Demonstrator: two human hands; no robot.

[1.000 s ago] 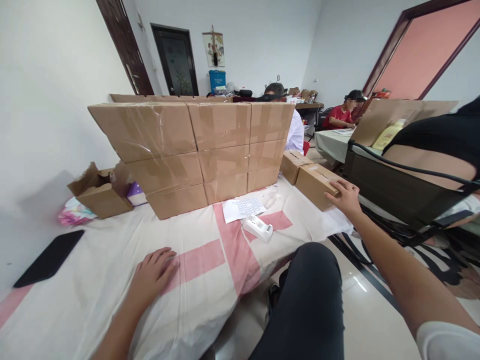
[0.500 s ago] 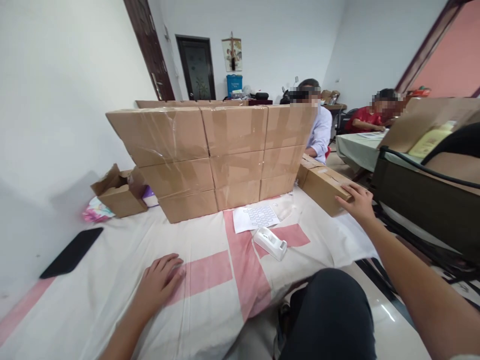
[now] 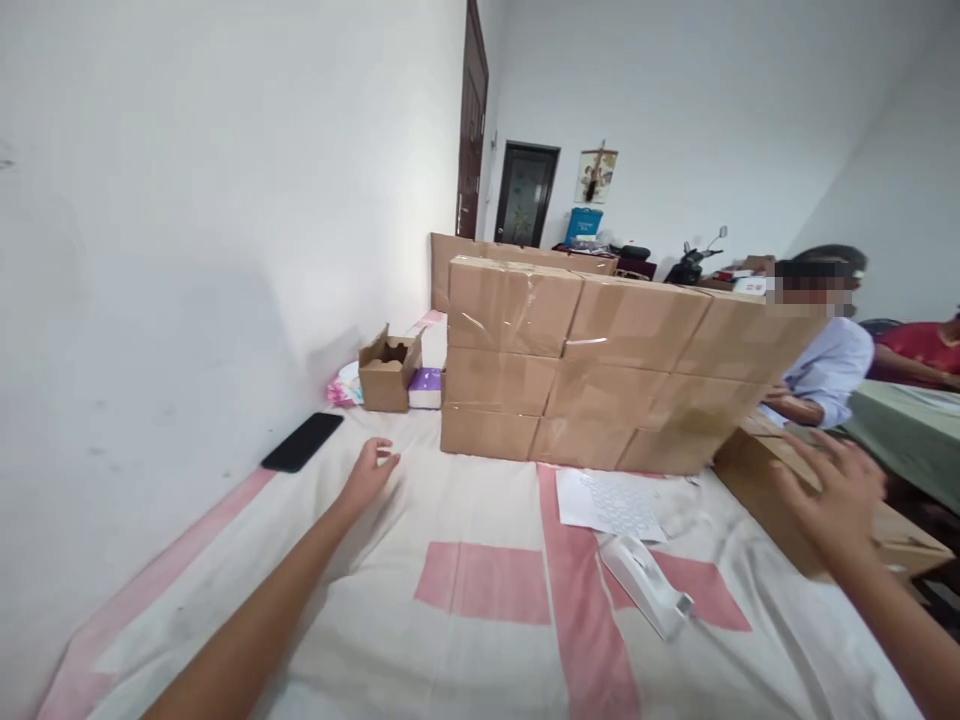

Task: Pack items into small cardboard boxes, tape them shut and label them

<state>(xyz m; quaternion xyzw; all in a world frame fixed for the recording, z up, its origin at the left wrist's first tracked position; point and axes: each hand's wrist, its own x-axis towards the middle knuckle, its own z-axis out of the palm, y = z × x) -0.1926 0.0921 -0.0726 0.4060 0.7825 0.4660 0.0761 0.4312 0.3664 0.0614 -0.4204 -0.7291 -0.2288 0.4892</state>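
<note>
My left hand (image 3: 369, 472) is raised a little over the cloth, its fingers loosely curled and apart, with nothing in it. Ahead and to its right stands a wall of stacked, taped cardboard boxes (image 3: 607, 390). My right hand (image 3: 836, 490), fingers spread, is over a low cardboard box (image 3: 772, 505) at the table's right side; whether it touches the box I cannot tell. Between the hands lie a sheet of paper printed with small outlined labels (image 3: 611, 503) and a white tape dispenser (image 3: 646, 588).
A black phone (image 3: 304, 443) lies by the left wall. Beyond it are an opened small carton (image 3: 386, 385) and a purple-and-white pack (image 3: 426, 388). A pink-and-white cloth (image 3: 480, 640) covers the table. Past the boxes, a person in a light shirt (image 3: 825, 370) sits at the right.
My view has turned to the left. My left hand has lifted and reached forward towards the phone and carton. The right hand has left the near end of the low box, fingers now spread.
</note>
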